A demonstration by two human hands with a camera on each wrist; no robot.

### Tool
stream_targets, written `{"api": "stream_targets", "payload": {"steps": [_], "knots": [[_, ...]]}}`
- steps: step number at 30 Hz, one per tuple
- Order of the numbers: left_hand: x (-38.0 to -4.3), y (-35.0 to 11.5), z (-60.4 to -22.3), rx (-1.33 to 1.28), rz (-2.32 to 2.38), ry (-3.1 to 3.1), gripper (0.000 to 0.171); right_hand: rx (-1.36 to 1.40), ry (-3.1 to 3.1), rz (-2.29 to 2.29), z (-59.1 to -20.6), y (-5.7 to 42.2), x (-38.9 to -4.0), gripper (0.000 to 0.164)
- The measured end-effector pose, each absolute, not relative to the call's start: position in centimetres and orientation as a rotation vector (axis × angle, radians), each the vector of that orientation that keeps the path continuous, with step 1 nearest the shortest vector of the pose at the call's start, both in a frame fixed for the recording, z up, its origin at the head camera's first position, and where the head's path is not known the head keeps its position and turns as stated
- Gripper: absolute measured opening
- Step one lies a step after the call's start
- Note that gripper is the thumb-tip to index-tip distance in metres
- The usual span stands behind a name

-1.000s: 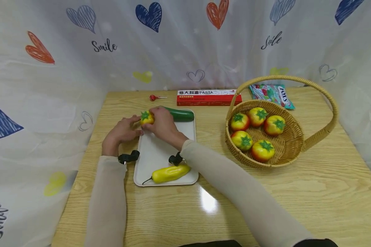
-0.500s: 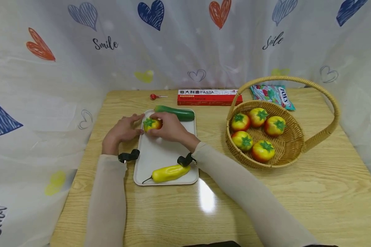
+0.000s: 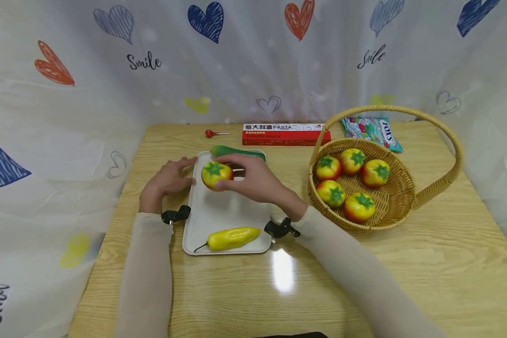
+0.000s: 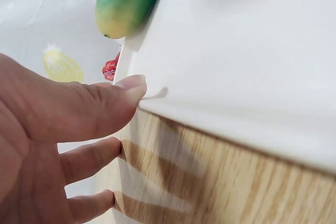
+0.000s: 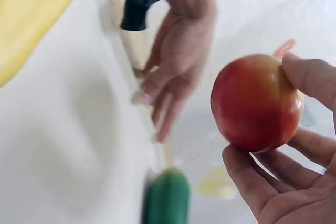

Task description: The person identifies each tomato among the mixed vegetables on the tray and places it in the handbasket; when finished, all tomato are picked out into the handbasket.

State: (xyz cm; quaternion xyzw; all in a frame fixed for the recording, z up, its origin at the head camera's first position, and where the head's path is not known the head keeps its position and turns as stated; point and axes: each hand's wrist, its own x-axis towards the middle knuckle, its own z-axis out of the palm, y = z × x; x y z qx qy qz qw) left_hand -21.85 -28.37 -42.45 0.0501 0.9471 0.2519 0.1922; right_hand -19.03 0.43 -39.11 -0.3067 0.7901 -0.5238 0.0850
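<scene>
My right hand (image 3: 257,180) holds a red-and-yellow tomato (image 3: 213,175) with a green leafy top, lifted above the white tray (image 3: 226,211). In the right wrist view, thumb and fingers wrap the sides of the tomato (image 5: 257,100), showing its red underside. At the tray's left edge, my left hand (image 3: 167,180) has its thumb on the rim and its fingers spread on the table, as the left wrist view shows. A green cucumber (image 3: 236,151) lies along the tray's far side, partly behind the right hand. On the near side lies a yellow pepper (image 3: 233,238).
To the right stands a wicker basket (image 3: 390,206) with a tall handle and several similar tomatoes (image 3: 359,206) inside. Along the back lie a red pasta box (image 3: 285,134), a lollipop (image 3: 210,134) and a teal candy bag (image 3: 372,133). A curtain with hearts hangs behind.
The right hand has raised the tomato from the tray's far left corner and moved it right and nearer. The left hand has stayed at the tray's edge.
</scene>
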Motion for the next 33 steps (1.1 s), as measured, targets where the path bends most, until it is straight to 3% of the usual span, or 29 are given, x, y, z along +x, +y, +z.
{"api": "stream_targets", "payload": {"steps": [9, 18, 26, 33], "knots": [[-21.7, -28.3, -42.3, 0.175, 0.706, 2.681, 0.071, -0.837, 2.445, -1.622, -36.6, 12.7, -15.2, 0.054], [-21.5, -28.6, -42.2, 0.16, 0.707, 2.677, 0.07, -0.507, 2.717, -1.554, -38.2, 24.1, -13.4, 0.055], [-21.6, -28.9, -42.1, 0.173, 0.705, 2.67, 0.071, -0.32, 2.821, -1.433, -39.5, 27.2, -13.1, 0.053], [-21.7, -28.9, -42.3, 0.182, 0.721, 2.655, 0.071, -0.342, 3.039, -0.993, -40.1, 27.0, -13.4, 0.054]]}}
